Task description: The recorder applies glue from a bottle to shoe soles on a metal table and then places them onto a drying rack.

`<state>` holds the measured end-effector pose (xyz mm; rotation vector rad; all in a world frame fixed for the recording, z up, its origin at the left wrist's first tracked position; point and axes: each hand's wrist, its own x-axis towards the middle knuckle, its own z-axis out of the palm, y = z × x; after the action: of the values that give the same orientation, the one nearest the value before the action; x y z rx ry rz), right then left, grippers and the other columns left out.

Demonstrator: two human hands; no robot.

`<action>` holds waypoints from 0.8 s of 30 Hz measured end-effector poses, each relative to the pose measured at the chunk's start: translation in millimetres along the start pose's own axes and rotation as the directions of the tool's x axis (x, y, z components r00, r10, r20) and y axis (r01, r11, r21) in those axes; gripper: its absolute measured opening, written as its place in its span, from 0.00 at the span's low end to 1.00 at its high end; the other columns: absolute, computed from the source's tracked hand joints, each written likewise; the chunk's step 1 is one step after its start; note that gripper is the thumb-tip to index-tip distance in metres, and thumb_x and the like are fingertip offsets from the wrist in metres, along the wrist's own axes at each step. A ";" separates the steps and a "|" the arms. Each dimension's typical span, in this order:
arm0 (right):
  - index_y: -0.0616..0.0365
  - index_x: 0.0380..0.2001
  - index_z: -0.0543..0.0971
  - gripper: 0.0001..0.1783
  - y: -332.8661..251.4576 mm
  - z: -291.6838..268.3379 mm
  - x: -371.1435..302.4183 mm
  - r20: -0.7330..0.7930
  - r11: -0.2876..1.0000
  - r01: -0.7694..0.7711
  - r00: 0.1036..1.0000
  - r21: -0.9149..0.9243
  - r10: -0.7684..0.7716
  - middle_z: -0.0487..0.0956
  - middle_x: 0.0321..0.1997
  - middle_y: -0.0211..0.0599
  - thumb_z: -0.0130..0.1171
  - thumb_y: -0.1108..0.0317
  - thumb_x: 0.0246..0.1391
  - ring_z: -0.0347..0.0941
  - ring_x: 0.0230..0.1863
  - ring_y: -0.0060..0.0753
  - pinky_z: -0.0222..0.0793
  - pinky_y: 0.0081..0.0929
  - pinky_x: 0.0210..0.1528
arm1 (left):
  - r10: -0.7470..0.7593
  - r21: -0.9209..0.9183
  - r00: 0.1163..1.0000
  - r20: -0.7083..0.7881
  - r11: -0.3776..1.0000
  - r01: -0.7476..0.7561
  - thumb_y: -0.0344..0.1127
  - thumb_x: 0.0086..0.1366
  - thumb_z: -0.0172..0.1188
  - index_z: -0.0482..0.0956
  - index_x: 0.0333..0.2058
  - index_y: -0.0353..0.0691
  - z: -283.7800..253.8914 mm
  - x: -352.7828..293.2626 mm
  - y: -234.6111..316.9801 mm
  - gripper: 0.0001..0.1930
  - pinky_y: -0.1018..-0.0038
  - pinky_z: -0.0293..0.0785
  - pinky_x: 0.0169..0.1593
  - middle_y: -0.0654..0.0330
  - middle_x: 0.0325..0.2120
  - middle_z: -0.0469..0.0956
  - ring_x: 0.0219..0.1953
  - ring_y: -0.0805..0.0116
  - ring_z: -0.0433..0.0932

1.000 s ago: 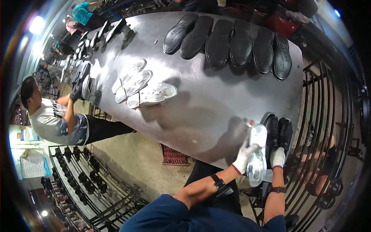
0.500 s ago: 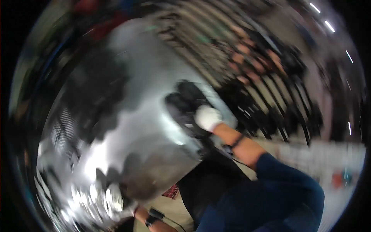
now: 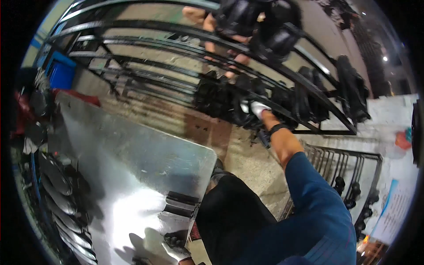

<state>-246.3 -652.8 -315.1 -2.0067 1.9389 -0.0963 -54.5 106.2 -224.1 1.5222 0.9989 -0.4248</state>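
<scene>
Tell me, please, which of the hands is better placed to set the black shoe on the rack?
The right hand: it is stretched out to the black shoe at the metal rack, while the left hand rests low on the steel table.

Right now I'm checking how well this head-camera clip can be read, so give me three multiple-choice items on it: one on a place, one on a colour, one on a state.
1. Where is the right hand?
A. at the black shoes on the black metal bar rack
B. flat on the table
C. on the blue bin

2. What colour is the glove on the left hand?
A. red
B. white
C. green

3. How does the shiny sheet-metal table look near the left hand?
A. draped with cloth
B. bare, catching glare
C. piled with boxes

Key: 1 A, the arm stretches to the dark shoes on the rack; 2 B, the glove shows white; 3 B, bright light reflects off bare metal.
</scene>
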 end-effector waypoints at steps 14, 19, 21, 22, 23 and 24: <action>0.70 0.67 0.75 0.25 -315.7 0.5 -290.6 0.622 0.623 -0.143 0.390 0.769 -0.679 0.87 0.55 0.51 0.57 0.62 0.78 0.87 0.48 0.36 0.86 0.33 0.47 | -0.014 -0.045 0.987 0.161 0.999 0.021 0.45 0.80 0.59 0.86 0.50 0.31 87.6 22.2 99.6 0.20 0.64 0.86 0.32 0.52 0.34 0.88 0.31 0.60 0.89; 0.61 0.61 0.79 0.20 -540.0 36.7 -408.8 0.576 0.575 -0.234 -0.073 0.784 -0.814 0.87 0.52 0.42 0.64 0.61 0.73 0.85 0.51 0.38 0.85 0.45 0.52 | 0.159 0.038 0.969 0.191 0.985 -0.170 0.44 0.79 0.62 0.87 0.43 0.30 114.9 39.3 111.6 0.19 0.69 0.84 0.31 0.56 0.29 0.88 0.25 0.68 0.86; 0.53 0.55 0.83 0.15 -606.0 46.6 -442.1 0.597 0.458 -0.598 0.044 0.658 -0.801 0.88 0.49 0.34 0.67 0.59 0.71 0.85 0.50 0.33 0.85 0.49 0.52 | 0.268 -0.013 0.941 0.208 0.963 -0.271 0.44 0.79 0.62 0.87 0.45 0.30 113.1 36.7 110.9 0.18 0.70 0.82 0.28 0.57 0.28 0.88 0.23 0.69 0.85; 0.51 0.51 0.84 0.12 -630.7 50.0 -455.3 0.574 0.336 -0.709 0.117 0.619 -0.810 0.88 0.48 0.33 0.66 0.59 0.71 0.85 0.50 0.33 0.86 0.49 0.51 | 0.152 -0.085 0.958 0.243 0.987 -0.135 0.43 0.78 0.63 0.86 0.46 0.32 111.4 33.8 115.8 0.17 0.71 0.84 0.33 0.59 0.29 0.87 0.26 0.71 0.86; 0.50 0.52 0.84 0.12 -644.7 53.1 -467.0 0.646 0.340 -0.665 0.285 0.665 -0.708 0.88 0.47 0.32 0.67 0.58 0.71 0.85 0.50 0.33 0.86 0.48 0.50 | 0.180 -0.085 0.952 0.247 0.983 -0.164 0.43 0.78 0.63 0.85 0.49 0.32 109.5 36.8 130.7 0.17 0.70 0.84 0.37 0.58 0.32 0.87 0.32 0.70 0.86; 0.50 0.52 0.84 0.13 -649.4 56.5 -477.0 0.631 0.313 -0.615 0.405 0.723 -0.662 0.88 0.47 0.31 0.67 0.57 0.71 0.85 0.50 0.33 0.87 0.47 0.49 | 0.165 -0.071 0.955 0.245 0.986 -0.152 0.43 0.78 0.64 0.84 0.53 0.32 105.6 37.6 150.6 0.18 0.69 0.85 0.42 0.58 0.36 0.88 0.37 0.70 0.87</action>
<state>361.2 -171.5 -87.6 -0.7354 0.5844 -0.0799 112.8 31.8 -182.8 1.4494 0.6804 -0.4605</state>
